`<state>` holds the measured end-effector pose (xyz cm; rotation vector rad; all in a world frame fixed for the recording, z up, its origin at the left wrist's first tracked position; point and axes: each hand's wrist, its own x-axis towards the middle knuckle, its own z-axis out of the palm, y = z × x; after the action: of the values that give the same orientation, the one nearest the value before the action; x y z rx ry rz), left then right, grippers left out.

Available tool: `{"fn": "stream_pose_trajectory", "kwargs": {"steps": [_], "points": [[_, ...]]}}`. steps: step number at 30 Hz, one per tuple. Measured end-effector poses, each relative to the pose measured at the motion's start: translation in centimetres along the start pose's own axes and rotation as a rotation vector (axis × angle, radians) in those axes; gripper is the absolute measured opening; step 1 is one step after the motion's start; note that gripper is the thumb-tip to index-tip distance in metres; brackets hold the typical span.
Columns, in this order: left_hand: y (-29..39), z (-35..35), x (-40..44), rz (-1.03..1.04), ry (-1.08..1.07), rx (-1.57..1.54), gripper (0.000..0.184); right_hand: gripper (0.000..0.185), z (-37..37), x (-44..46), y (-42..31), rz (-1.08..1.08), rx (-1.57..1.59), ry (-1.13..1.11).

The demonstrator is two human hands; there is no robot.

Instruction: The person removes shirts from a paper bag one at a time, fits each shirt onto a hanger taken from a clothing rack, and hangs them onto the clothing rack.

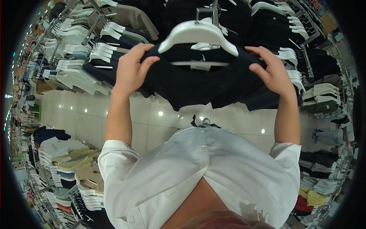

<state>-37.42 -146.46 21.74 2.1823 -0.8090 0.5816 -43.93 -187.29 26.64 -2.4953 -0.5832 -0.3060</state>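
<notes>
A black shirt [206, 86] hangs in front of me on a white hanger [198, 33], whose metal hook [202, 14] reaches up toward a rail. My left hand [133, 66] pinches the shirt's left shoulder between thumb and fingers. On the other side, my right hand [270, 70] grips the right shoulder in the same way. Inside the neckline a small label [200, 65] shows, with the hanger's pale crossbar behind it. The shirt's lower part spreads out beneath both hands.
Racks of clothes on white hangers [108, 28] surround me. More black garments [278, 26] hang behind the shirt. Light shirts [82, 76] are at left, beige and yellow tops [89, 173] lower left. Tiled floor [148, 114] lies below. Another person's legs [329, 136] show at far right.
</notes>
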Motion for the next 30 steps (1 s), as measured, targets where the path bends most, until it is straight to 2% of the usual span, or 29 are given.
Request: {"fn": "stream_pose_trajectory", "kwargs": {"steps": [1,5,12,15,18,21,22,24,26,28,29,30], "points": [[0.5,-0.6,0.1,-0.028,0.035,-0.003,0.029,0.033,-0.3,0.3,1.0,0.015,0.014,-0.071],[0.0,-1.1,0.4,-0.024,0.115,-0.032,0.028,0.029,0.3,0.7,0.5,0.028,0.157,-0.065],[-0.5,-1.7,-0.8,0.016,0.194,-0.055,0.026,0.026,0.4,1.5,-1.1,-0.077,0.141,0.006],[-1.2,-1.9,-1.0,0.024,0.204,-0.053,0.027,0.028,0.0,2.4,-1.7,-0.12,0.144,-0.048],[-1.9,-2.3,-1.3,-0.013,0.176,-0.113,0.033,0.029,-0.3,3.1,-1.6,-0.148,0.103,-0.061],[-2.2,-3.2,-1.4,0.124,0.3,0.026,0.049,0.029,-0.6,3.5,-2.4,-0.181,0.044,-0.013],[-2.8,-3.5,-2.2,0.136,0.413,0.166,0.076,0.029,-0.9,3.6,-2.8,-0.191,0.026,0.01],[-5.3,-2.8,-4.5,0.037,0.734,-0.024,0.084,0.029,-1.6,3.5,-3.3,-0.169,0.071,0.029],[-10.6,-0.9,-9.6,-0.018,1.017,-0.103,0.078,0.029,-2.6,3.8,-4.3,-0.157,0.084,0.036],[-12.2,3.5,-15.9,-0.652,0.983,-0.226,0.068,0.033,-3.2,4.1,-5.7,-0.082,0.143,0.066],[-16.5,7.8,-20.2,-0.731,0.843,-0.392,0.071,0.034,-3.6,4.6,-6.5,-0.125,0.09,0.094],[-16.7,12.2,-22.7,-0.875,0.577,-0.327,0.084,0.036,-4.0,5.1,-7.2,-0.167,0.035,0.118]]}}
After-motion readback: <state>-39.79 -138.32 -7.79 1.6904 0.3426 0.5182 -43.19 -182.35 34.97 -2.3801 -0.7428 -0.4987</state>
